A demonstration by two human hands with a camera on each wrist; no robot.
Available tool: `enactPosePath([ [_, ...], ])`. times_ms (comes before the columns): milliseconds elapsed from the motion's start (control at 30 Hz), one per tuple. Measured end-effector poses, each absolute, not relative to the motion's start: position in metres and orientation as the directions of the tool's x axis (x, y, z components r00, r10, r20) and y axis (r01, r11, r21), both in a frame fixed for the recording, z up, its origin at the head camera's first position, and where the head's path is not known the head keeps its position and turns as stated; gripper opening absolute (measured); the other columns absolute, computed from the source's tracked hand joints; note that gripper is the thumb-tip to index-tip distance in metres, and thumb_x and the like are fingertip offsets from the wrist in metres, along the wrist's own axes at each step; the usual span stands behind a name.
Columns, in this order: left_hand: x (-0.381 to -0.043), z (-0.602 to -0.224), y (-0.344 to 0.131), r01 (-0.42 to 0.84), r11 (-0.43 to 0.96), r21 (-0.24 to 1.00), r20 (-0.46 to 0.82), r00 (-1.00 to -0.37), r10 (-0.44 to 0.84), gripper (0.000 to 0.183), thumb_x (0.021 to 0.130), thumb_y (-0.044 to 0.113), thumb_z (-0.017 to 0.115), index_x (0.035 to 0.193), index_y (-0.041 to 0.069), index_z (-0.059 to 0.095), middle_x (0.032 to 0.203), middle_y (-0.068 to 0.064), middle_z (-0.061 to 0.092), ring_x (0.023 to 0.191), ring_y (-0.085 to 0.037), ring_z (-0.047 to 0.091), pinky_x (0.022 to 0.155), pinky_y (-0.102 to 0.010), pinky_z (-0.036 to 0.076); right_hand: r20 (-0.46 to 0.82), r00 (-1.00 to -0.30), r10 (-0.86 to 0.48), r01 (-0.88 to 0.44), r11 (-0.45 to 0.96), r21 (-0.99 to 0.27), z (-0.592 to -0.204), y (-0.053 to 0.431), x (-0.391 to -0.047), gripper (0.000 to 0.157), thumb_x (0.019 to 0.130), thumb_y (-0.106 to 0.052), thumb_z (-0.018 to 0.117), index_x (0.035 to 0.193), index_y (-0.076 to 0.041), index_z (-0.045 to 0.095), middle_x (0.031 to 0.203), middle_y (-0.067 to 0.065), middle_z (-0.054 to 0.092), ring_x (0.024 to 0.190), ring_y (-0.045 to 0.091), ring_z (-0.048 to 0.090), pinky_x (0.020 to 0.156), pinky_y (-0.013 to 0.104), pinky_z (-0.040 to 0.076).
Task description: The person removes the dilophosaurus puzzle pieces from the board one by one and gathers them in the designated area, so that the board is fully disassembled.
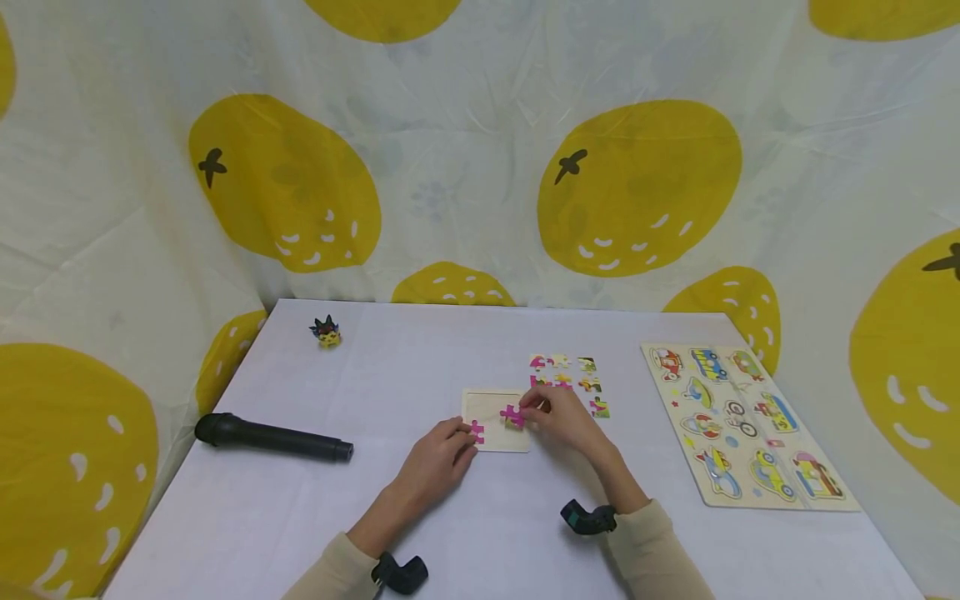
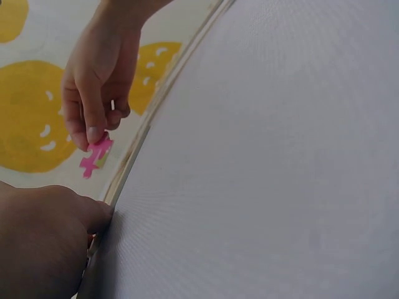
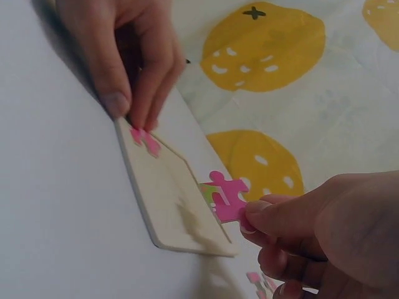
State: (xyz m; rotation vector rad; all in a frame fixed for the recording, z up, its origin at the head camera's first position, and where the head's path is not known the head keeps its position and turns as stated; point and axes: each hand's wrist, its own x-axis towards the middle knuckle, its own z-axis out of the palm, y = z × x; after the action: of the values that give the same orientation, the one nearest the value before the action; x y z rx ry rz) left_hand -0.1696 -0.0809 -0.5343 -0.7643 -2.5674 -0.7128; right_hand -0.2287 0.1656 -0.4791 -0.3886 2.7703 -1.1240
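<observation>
A small wooden puzzle tray (image 1: 495,402) with a raised rim lies on the table. In its lower left corner sits a pink jigsaw piece (image 3: 146,142). My left hand (image 1: 437,458) holds the tray by that corner, thumb at the near edge and fingertips right beside the corner piece. Over the tray's right side, my right hand (image 1: 558,418) pinches another jigsaw piece (image 3: 229,198) between thumb and forefinger. This one is pink with some green and is raised above the tray, as its shadow on the bare wood shows in the right wrist view.
Several loose jigsaw pieces (image 1: 589,385) lie behind and right of the tray. A wooden board with vehicle pictures (image 1: 742,425) lies at the right. A black microphone (image 1: 273,437) rests at the left, and a small yellow and dark figurine (image 1: 327,332) stands at the back left.
</observation>
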Motion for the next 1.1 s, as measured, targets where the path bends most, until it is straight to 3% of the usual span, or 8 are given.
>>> enactPosePath([
  [733,-0.171,-0.538,-0.081,0.598,0.726,0.34,0.5,-0.769,0.399,0.02,0.088,0.017,0.077,0.104,0.007,0.076,0.111,-0.006,0.069,0.111,-0.021,0.066,0.095,-0.034,0.057,-0.053,-0.988,-0.148,-0.071,0.723,-0.687,-0.486,0.232,-0.249,0.017,0.097,-0.02,0.067,0.11,-0.011,0.073,0.101,0.005,0.07,0.087,0.02,0.056,0.072,0.027,0.048],
  [1100,-0.171,-0.54,-0.081,0.601,0.726,0.334,0.502,-0.765,0.403,0.017,0.088,0.018,0.076,0.103,0.008,0.076,0.112,-0.004,0.068,0.108,-0.017,0.066,0.095,-0.032,0.057,-0.073,-0.987,-0.143,-0.058,0.74,-0.67,-0.487,0.245,-0.251,0.017,0.099,-0.012,0.062,0.111,-0.004,0.072,0.1,0.01,0.069,0.088,0.022,0.056,0.073,0.027,0.047],
])
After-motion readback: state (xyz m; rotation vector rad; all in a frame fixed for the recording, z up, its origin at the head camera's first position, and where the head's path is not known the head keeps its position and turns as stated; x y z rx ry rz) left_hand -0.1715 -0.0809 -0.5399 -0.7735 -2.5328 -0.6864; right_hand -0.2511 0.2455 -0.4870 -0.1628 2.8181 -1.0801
